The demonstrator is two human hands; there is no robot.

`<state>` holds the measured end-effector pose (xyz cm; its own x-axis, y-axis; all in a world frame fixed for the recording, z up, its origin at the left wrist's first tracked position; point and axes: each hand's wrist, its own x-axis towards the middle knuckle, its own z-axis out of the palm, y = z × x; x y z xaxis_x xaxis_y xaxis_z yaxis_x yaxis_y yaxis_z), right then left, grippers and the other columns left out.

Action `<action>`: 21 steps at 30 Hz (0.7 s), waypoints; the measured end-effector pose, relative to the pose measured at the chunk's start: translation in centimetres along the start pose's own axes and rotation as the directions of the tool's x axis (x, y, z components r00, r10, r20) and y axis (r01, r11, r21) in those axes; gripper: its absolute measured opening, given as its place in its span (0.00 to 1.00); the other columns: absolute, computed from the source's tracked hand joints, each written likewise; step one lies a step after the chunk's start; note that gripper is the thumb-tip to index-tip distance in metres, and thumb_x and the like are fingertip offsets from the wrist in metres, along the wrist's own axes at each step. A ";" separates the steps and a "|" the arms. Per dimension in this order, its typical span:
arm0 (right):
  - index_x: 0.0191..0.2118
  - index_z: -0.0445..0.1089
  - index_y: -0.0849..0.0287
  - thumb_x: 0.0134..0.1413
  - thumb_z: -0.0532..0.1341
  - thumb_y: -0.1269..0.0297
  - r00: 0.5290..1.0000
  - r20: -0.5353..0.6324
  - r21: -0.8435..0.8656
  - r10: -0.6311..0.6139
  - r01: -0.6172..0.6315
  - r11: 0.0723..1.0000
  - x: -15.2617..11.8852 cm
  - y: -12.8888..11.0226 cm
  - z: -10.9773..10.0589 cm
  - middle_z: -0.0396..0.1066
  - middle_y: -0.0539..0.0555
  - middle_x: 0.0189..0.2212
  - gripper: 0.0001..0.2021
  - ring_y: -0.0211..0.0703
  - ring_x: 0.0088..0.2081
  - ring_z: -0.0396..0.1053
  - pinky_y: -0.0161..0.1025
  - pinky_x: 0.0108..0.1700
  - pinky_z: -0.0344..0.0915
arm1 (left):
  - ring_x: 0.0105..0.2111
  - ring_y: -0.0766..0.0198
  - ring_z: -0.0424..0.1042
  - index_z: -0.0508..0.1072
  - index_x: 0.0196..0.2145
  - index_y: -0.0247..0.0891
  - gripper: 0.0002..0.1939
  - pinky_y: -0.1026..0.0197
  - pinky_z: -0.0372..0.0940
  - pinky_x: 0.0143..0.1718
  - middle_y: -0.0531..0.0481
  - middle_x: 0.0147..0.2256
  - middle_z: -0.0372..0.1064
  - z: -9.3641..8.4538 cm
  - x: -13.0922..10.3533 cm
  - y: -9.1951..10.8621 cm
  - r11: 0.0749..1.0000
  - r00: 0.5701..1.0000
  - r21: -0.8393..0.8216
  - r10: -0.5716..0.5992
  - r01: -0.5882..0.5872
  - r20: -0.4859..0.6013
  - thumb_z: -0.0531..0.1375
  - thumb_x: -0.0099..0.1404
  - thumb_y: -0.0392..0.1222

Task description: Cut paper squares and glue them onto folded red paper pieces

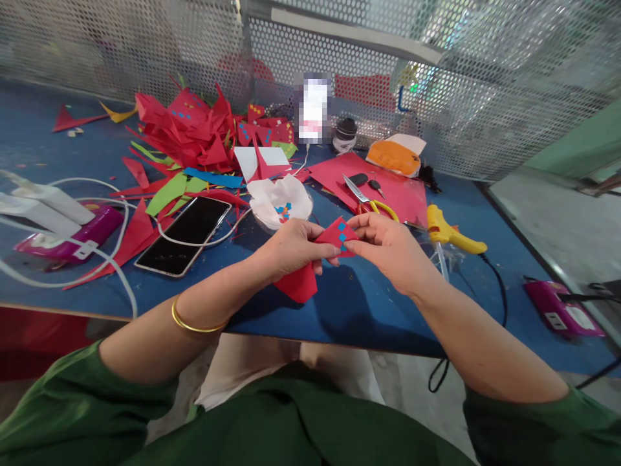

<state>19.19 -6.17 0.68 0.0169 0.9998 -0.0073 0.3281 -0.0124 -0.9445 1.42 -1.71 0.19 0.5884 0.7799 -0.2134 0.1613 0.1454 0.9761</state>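
red paper piece (330, 232) with blue diamonds (342, 237), pinched between left hand (294, 247) and right hand (388, 246), thumbs on top. the step seems to be pressing the diamonds down; next calls for light right-thumb pressure. one corner points away from the body, along the diamond row; long axis unclear. beyond the left hand, a lined bowl (264, 224).

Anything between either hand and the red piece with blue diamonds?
Nothing visible. The left hand and right hand both pinch the red piece at its edges. The plain red paper shows below the left hand, not between; can't tell if it's held.
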 end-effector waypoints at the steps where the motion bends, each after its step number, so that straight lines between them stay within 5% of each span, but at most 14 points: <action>1: 0.39 0.69 0.58 0.44 0.66 0.67 1.000 -0.007 0.004 -0.002 0.003 1.000 0.0 0.1 0.0 0.76 0.49 0.30 0.13 0.39 0.31 0.73 0.40 0.36 0.68 | 0.15 0.74 0.65 0.77 0.23 0.32 0.06 0.69 0.60 0.21 0.53 0.20 0.73 0.0 0.0 0.0 1.000 1.000 0.001 0.002 -0.002 0.002 0.65 0.58 0.32; 21: 0.39 0.70 0.59 0.43 0.67 0.66 0.999 0.031 0.049 0.042 -0.043 0.998 -0.2 -0.1 0.1 0.78 0.52 0.33 0.13 0.41 0.34 0.74 0.42 0.39 0.70 | 0.15 0.73 0.64 0.77 0.24 0.32 0.05 0.68 0.60 0.21 0.52 0.20 0.73 -0.1 0.0 0.0 1.000 1.000 0.022 0.007 -0.007 0.009 0.65 0.57 0.32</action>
<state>19.08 -6.38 0.73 0.0008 0.9984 -0.0569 0.2806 -0.0548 -0.9583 1.38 -1.65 0.17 0.5963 0.7757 -0.2069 0.1748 0.1261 0.9765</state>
